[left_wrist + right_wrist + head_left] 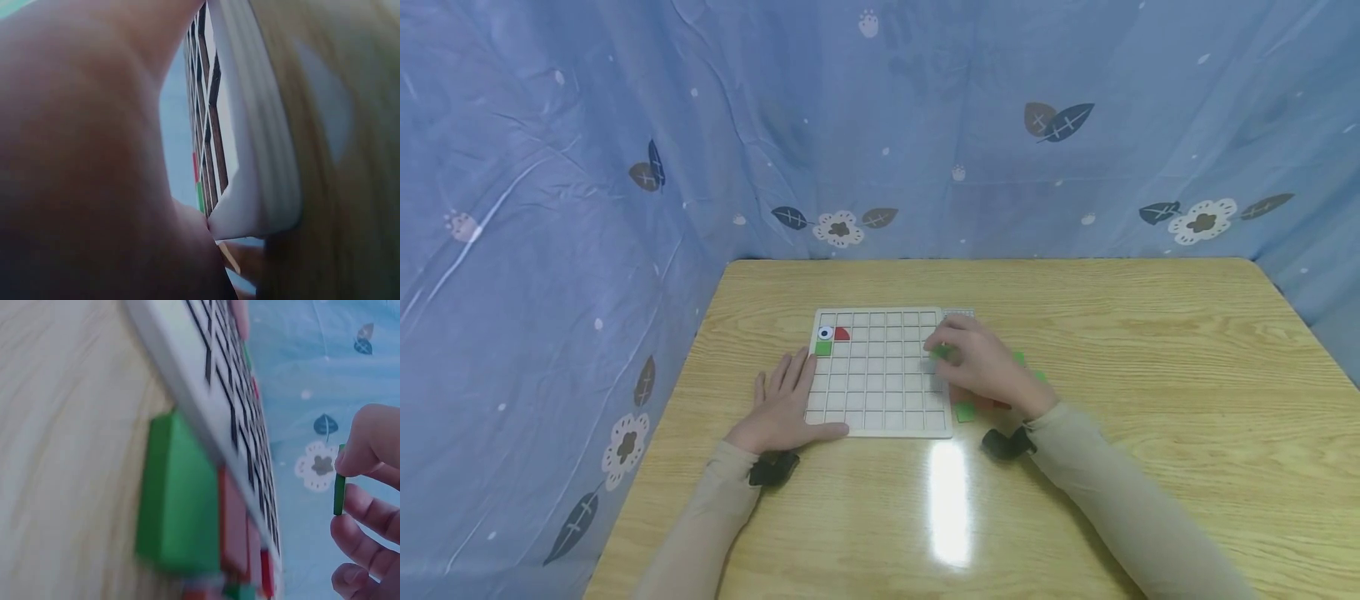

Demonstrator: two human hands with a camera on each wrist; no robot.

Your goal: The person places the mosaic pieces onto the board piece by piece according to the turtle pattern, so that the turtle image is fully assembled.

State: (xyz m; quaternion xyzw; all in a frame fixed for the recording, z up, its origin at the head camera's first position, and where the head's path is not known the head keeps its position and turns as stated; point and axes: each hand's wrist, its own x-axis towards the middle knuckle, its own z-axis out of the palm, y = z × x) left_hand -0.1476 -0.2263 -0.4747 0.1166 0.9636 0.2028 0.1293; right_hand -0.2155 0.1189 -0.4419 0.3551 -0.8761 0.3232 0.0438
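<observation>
A white grid board (876, 367) lies flat on the table. In its upper left cells sit a round white-and-blue eye tile (825, 332), a red quarter-circle tile (842, 334) and, under the eye, a green square tile (823, 348). My left hand (782, 408) rests along the board's left edge, fingers spread and straight, with the thumb at the lower left corner. Over the board's right edge, my right hand (983, 364) pinches a thin green tile (339, 487) between thumb and fingers, held up off the board.
Loose green and red tiles lie right of the board, partly hidden by my right hand and forearm, among them a green tile (966, 412) near the lower right corner. A small patterned strip (958, 314) shows by the upper right corner. A blue curtain (925, 125) hangs behind the wooden table (1150, 350).
</observation>
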